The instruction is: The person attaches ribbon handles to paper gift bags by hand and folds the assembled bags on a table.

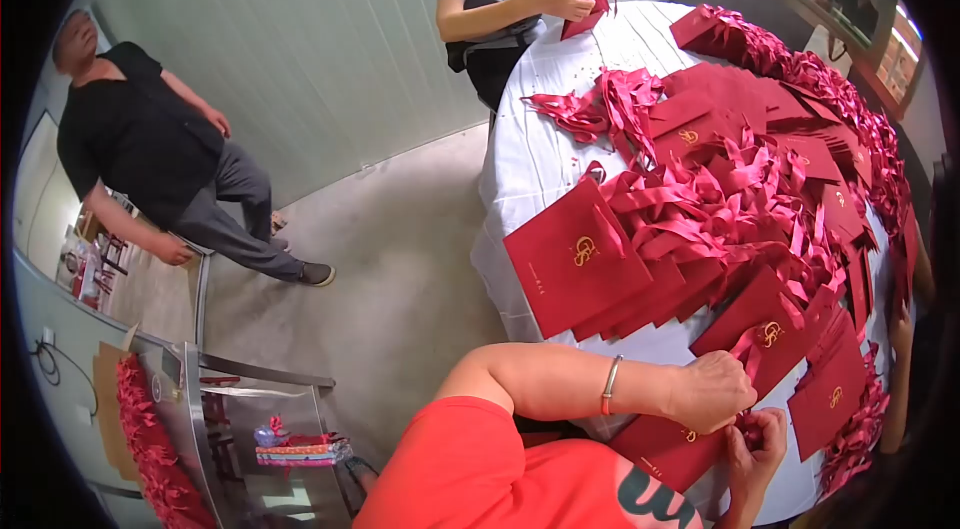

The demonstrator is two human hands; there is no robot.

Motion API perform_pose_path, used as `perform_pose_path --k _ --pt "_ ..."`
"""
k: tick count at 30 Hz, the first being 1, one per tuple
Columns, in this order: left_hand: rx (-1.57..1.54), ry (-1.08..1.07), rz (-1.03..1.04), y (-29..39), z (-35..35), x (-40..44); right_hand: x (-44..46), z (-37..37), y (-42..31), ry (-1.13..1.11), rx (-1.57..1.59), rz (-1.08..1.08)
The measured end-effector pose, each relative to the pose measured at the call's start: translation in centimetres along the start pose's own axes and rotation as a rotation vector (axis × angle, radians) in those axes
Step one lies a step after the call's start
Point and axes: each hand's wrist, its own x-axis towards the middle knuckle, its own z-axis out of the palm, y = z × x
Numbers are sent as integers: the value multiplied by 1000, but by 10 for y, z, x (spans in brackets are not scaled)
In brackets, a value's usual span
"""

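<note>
Below the large pile, a red gift bag (668,451) with a gold emblem lies at the table's near edge. Over its upper right part my left hand (712,391), with a bracelet on the wrist, is closed in a pinch on a red ribbon (746,353). Just beside it, my right hand (757,444) has thumb and fingers closed at the bag's top edge. The exact contact between fingertips, ribbon and bag is partly hidden. More red bags (578,257) with ribbon handles lie overlapped just beyond my hands.
A white-covered round table (520,144) bears piled bags and ribbons (740,199). Across it a seated person (508,4) holds a red bag. Another person (150,139) stands at left. A metal-framed cart (290,419) is lower left. Someone's arm (898,379) shows at the right edge.
</note>
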Motion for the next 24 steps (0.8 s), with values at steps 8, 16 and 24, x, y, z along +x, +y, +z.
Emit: perform_pose_path --k 8,16,24 --pt "-35 -11 -129 1 -5 3 24 -13 -9 -91 -5 -61" --pt "-186 -43 -143 6 -20 3 9 -20 -6 5 232 -30" --pt "-286 -155 -115 2 -27 6 16 -13 -1 75 235 74"
